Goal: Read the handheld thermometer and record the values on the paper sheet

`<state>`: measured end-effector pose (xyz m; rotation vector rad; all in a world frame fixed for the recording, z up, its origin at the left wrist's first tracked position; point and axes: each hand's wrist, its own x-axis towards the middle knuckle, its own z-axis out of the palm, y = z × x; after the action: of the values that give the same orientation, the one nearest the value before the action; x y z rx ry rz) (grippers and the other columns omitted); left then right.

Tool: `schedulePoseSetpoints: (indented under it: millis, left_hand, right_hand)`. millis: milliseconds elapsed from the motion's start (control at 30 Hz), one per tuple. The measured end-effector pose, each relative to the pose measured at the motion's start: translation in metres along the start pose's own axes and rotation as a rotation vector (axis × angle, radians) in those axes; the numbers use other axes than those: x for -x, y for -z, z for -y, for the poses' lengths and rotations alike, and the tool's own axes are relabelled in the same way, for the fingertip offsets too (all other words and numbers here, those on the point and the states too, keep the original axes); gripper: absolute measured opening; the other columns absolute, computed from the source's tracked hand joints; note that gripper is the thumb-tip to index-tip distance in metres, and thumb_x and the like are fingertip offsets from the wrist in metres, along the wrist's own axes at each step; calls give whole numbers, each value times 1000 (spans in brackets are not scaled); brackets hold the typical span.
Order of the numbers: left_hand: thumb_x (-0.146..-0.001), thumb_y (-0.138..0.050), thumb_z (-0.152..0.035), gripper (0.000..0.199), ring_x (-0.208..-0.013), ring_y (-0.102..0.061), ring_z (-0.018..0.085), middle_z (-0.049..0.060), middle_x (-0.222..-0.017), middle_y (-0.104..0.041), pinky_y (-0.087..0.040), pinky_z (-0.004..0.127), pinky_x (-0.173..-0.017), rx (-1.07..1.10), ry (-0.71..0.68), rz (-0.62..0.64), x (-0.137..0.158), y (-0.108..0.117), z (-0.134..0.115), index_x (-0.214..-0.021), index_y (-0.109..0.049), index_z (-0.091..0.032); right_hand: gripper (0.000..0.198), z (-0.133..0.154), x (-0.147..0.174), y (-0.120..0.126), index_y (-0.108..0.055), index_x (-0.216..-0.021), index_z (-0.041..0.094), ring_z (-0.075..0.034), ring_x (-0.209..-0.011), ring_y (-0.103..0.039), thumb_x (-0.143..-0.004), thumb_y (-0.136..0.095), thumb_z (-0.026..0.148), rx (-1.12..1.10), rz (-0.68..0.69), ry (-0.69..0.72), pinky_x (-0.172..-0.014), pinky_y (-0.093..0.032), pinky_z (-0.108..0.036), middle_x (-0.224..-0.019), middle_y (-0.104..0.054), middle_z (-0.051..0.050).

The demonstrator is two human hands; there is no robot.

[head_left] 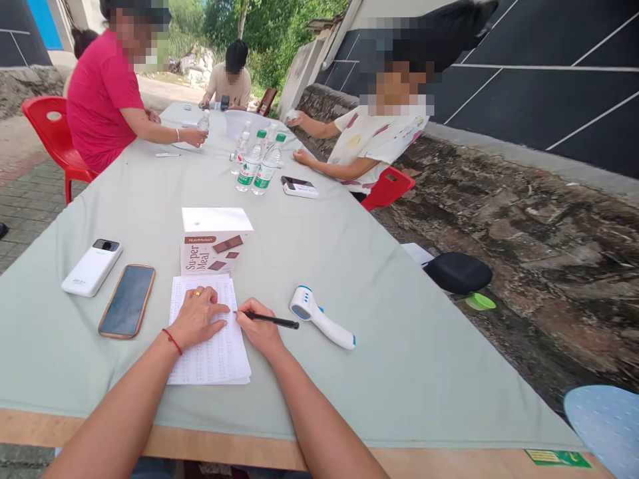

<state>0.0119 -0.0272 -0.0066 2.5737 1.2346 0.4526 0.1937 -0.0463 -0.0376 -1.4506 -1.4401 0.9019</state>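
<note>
A small stack of paper [210,364] covered in rows of fine marks lies on the cloth-covered table, too small to read. My left hand [200,316] rests flat on the sheets with its fingers spread, a ring and a red cord bracelet on it. In my right hand [259,326] a black pen [279,321] is pinched, its tip at the paper's right edge. Just beyond the sheets stands a box [212,249] printed "Super Meal". A white and blue infrared thermometer [322,318] lies to the right of my right hand.
Left of the paper lie a phone [127,301] and a white power bank [92,267]. Water bottles [259,166], a tub [244,123] and another phone [299,186] are farther up the table [424,372]. Several people sit around it, one holding a bottle [203,122].
</note>
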Motion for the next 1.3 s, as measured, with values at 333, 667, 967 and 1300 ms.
schedulePoseSetpoints:
  millis: [333, 667, 967, 1300]
  left_hand:
    - [-82, -65, -30, 21, -89, -48, 22, 6, -96, -51, -38, 43, -85, 28, -3, -16, 0, -1, 1, -102, -72, -30]
    - [-82, -66, -30, 22, -89, -48, 22, 7, -97, -52, -37, 44, -85, 10, 6, 10, -1, 0, 0, -103, -72, -28]
    - [-82, -66, -29, 22, -91, -48, 23, 7, -97, -52, -37, 43, -85, 19, 13, 14, 0, -1, 0, -103, -72, -29]
    - [-84, -64, -32, 23, -91, -47, 22, 6, -99, -51, -36, 43, -88, 11, 27, 47, 0, 1, -1, -106, -71, -28]
  right_hand:
    - [13, 1, 1, 1, -45, -59, 23, -12, -53, -40, -67, -51, 32, 7, 12, 8, -51, -34, -25, -53, -45, 6]
    - [12, 2, 1, 1, -45, -59, 23, -13, -53, -42, -65, -50, 32, 6, -4, -3, -53, -34, -26, -53, -45, 5]
    - [11, 0, 1, 1, -44, -58, 23, -13, -53, -41, -65, -49, 30, 14, -1, 6, -52, -33, -26, -53, -45, 6]
    - [12, -5, 1, 1, -46, -57, 23, -13, -53, -42, -64, -50, 31, -9, -53, -2, -51, -35, -26, -52, -47, 5]
